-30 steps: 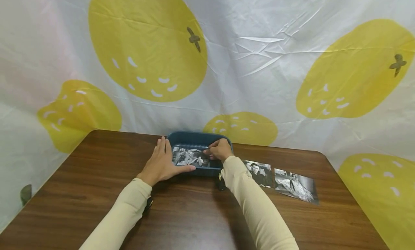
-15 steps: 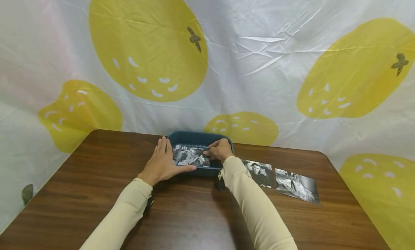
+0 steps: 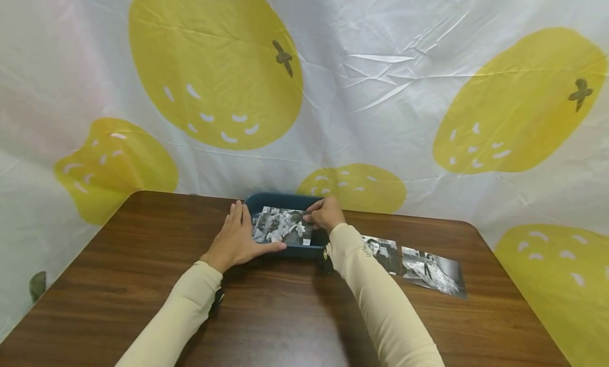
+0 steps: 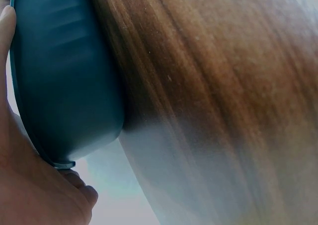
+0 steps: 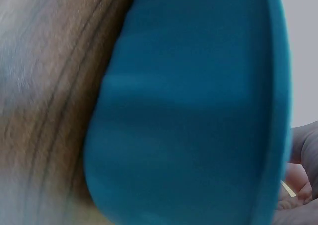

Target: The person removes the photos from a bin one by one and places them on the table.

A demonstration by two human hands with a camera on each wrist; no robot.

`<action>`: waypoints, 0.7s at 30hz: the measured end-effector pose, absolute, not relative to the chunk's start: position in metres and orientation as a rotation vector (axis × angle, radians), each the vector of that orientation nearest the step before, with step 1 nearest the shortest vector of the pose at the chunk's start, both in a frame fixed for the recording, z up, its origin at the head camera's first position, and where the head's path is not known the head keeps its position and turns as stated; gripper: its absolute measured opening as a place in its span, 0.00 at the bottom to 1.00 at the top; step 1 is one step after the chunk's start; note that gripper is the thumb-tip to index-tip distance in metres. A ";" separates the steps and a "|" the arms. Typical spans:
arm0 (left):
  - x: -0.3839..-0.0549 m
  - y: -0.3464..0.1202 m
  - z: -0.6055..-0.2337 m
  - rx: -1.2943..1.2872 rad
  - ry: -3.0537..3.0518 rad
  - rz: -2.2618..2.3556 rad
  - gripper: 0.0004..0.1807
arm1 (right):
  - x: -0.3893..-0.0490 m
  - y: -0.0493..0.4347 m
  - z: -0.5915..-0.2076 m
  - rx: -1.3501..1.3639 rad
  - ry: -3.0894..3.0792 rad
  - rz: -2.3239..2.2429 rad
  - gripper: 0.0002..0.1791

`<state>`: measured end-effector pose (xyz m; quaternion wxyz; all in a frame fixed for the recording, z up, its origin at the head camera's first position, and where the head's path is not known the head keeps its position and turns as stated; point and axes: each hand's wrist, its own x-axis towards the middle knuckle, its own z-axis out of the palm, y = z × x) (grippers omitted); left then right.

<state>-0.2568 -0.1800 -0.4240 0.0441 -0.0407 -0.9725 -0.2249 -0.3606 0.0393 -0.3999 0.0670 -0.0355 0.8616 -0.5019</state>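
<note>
A dark blue plastic bin (image 3: pixel 285 252) stands near the table's back edge. My left hand (image 3: pixel 235 242) spans its near left corner, the fingers straight along the left side and the thumb laid on the front rim. In the left wrist view the thumb (image 4: pixel 7 26) shows at the rim. My right hand (image 3: pixel 325 214) reaches over the bin's right end and pinches the right edge of a black-and-white photograph (image 3: pixel 283 227). That photo is tilted up inside the bin, with part of another print showing at its left. The right wrist view shows mostly the bin's outer wall (image 5: pixel 184 106).
Two more black-and-white photos lie on the brown wooden table (image 3: pixel 276 314) to the right: a portrait (image 3: pixel 383 255), partly behind the right sleeve, and one with a figure in a wide dress (image 3: pixel 434 272). A white cloth (image 3: pixel 380 108) with yellow fruit prints hangs behind.
My right hand has risen slightly, lifting the photograph's far edge from the bin's floor. The left hand keeps its place on the bin.
</note>
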 end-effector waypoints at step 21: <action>-0.256 -0.180 -0.423 -0.131 -2.975 -0.705 0.78 | -0.363 0.063 -0.377 -0.115 2.524 -1.590 0.13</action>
